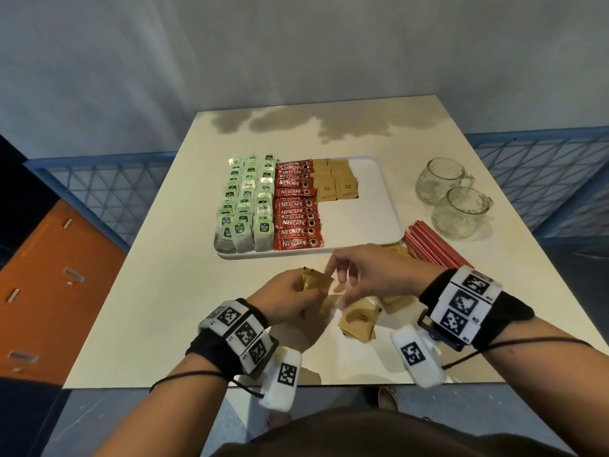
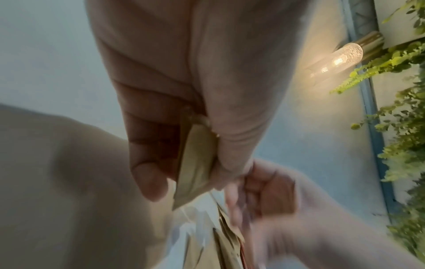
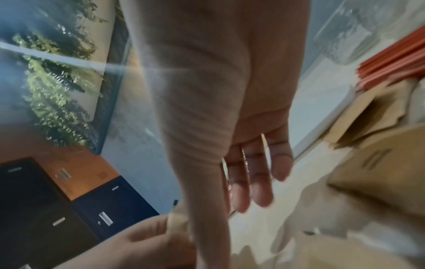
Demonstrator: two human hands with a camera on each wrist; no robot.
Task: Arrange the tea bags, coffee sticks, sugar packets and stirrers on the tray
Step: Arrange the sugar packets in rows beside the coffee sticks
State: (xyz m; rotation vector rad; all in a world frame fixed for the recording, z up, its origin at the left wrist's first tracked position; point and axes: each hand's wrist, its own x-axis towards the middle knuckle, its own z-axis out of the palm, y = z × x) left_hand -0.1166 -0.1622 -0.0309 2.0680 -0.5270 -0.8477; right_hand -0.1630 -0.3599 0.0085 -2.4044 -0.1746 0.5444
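Note:
The white tray point(image 1: 362, 219) holds green tea bags point(image 1: 247, 206) in rows at its left, red coffee sticks point(image 1: 296, 209) in the middle and brown sugar packets point(image 1: 336, 184) at the back. In front of the tray my left hand point(image 1: 306, 285) pinches a small stack of brown sugar packets point(image 1: 318, 281) point(image 2: 197, 163) between thumb and fingers. My right hand point(image 1: 336, 275) hovers just right of that stack, fingers relaxed and holding nothing. More loose sugar packets point(image 1: 359, 319) point(image 3: 379, 163) lie on the table under the right hand. Red stirrers point(image 1: 431, 249) point(image 3: 395, 60) lie in a bundle right of the tray.
Two glass cups point(image 1: 441, 181) point(image 1: 461, 212) stand at the right, behind the stirrers. The right half of the tray is bare. The table's near edge point(image 1: 230, 385) runs just under my wrists. The wrist views are blurred.

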